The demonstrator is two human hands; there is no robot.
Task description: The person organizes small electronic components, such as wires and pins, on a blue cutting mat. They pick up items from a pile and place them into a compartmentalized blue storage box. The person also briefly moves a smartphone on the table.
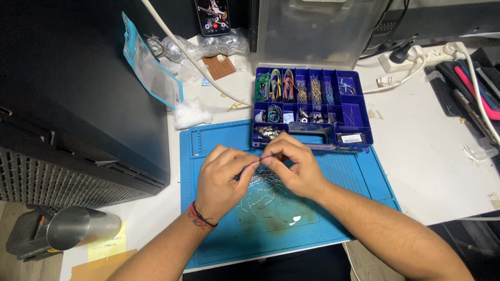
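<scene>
We work at a white bench (427,156) with a blue mat (344,182) laid on it. Our left hand (221,179) and right hand (291,166) meet over the mat, fingertips touching, both pinching a thin wire lead (259,162) between thumb and forefinger. Below them a loose heap of leads (260,195) lies scattered on the mat. Just behind our hands sits a blue parts box (359,112), open, its compartments filled with coloured wires and small parts; its clear lid (312,31) stands upright. Left of us stands a black case (78,93), with a plastic bag (151,67) leaning on it and a metal cup (78,226) lower down. A power strip (432,54) lies at the right.
</scene>
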